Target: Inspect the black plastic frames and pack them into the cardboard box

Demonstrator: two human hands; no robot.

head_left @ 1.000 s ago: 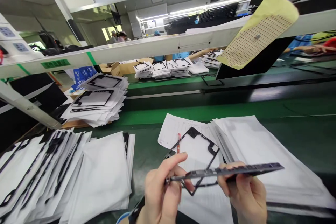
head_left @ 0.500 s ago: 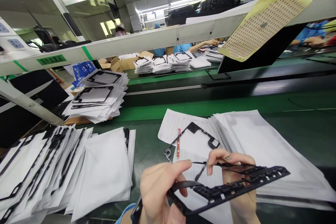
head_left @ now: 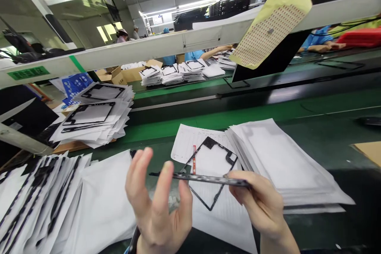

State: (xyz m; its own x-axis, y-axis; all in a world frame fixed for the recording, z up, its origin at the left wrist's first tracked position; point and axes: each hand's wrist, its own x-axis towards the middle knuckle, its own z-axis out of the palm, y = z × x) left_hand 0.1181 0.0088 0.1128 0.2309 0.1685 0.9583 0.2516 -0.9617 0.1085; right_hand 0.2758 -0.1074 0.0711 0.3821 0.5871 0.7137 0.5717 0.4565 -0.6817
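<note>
A thin black plastic frame (head_left: 202, 177) is held nearly edge-on in front of me. My right hand (head_left: 262, 202) pinches its right end between thumb and fingers. At the frame's left end my left hand (head_left: 160, 210) has its fingers spread, one finger crossing in front of the edge and the thumb tip just below it; whether they touch it I cannot tell. Beneath, a second black frame (head_left: 210, 207) lies on white sheets (head_left: 220, 230). A red pen-like stick (head_left: 194, 160) lies beside that frame, near a printed paper (head_left: 181, 143).
White sleeves (head_left: 258, 147) are stacked at the right. On the left are sleeves with black frames (head_left: 38, 190), plain white sleeves (head_left: 104, 198) and a further pile (head_left: 98, 127). A white rail (head_left: 149, 49) with a hanging yellow sheet (head_left: 268, 31) crosses ahead. Co-workers' arms (head_left: 214, 50) show beyond.
The held frame has turned from a slanted view to nearly edge-on. My left hand has gone from gripping its left side to spread fingers. My right hand now pinches the right end.
</note>
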